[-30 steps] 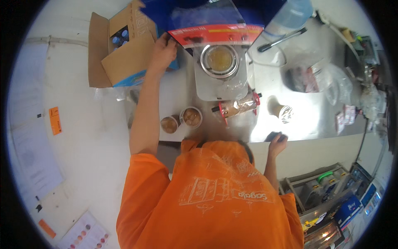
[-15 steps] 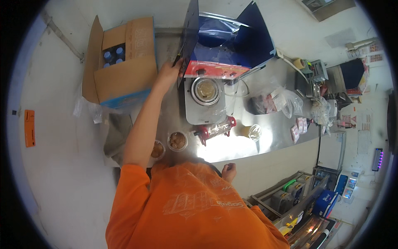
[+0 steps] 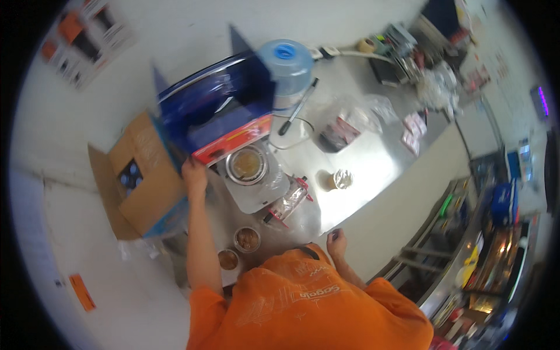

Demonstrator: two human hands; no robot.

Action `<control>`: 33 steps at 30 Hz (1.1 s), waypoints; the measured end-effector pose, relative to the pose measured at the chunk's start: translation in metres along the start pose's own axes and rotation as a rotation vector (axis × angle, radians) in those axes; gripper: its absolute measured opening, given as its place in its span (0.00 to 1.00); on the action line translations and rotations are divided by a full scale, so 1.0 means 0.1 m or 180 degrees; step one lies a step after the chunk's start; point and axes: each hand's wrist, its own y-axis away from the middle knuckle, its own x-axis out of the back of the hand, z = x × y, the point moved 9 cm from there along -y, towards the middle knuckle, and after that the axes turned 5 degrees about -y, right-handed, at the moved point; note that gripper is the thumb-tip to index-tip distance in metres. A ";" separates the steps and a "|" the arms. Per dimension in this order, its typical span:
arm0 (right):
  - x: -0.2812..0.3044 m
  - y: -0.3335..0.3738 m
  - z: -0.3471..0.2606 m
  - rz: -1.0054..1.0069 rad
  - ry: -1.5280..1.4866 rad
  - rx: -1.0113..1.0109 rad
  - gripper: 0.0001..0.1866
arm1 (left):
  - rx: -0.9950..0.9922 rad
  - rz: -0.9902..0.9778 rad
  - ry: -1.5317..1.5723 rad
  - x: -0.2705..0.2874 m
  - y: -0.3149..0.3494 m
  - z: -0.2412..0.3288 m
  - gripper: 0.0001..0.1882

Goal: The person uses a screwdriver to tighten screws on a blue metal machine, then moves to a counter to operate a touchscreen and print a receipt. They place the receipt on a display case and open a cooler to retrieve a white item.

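Note:
My left hand (image 3: pixel 194 174) is closed at the lower left corner of a blue machine housing (image 3: pixel 210 125) with a red front panel; what the fingers grip is hidden. A grey plate (image 3: pixel 251 198) extends below the panel, with a clear cup (image 3: pixel 247 164) of pale contents seated in its metal ring. Near the table's front edge, my right hand (image 3: pixel 336 242) is curled closed, a small dark spot showing at its fingers. A film roll (image 3: pixel 287 201) with red end pieces lies beside the plate. Two round clear cups of brown contents, one in front (image 3: pixel 247 240), one nearer me (image 3: pixel 228 259), stand close by.
An open carton (image 3: pixel 146 181) of blue-capped bottles stands left. Behind are a blue water jug (image 3: pixel 286 67) and a dark-ended rod (image 3: pixel 298 108). A lidded cup (image 3: pixel 342 179), a plastic-wrapped pack (image 3: pixel 339 135) and small pink packs (image 3: pixel 413 133) lie right.
The view has turned, so the table and machine appear tilted. The water jug has come into sight. The dark handle by my left hand no longer shows. My right hand remains closed near the edge.

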 end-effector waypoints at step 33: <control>-0.14 -0.50 1.46 0.0050 -0.0358 -0.1363 0.06 | -0.1788 -0.0542 -0.2790 -0.06 0.19 0.59 0.09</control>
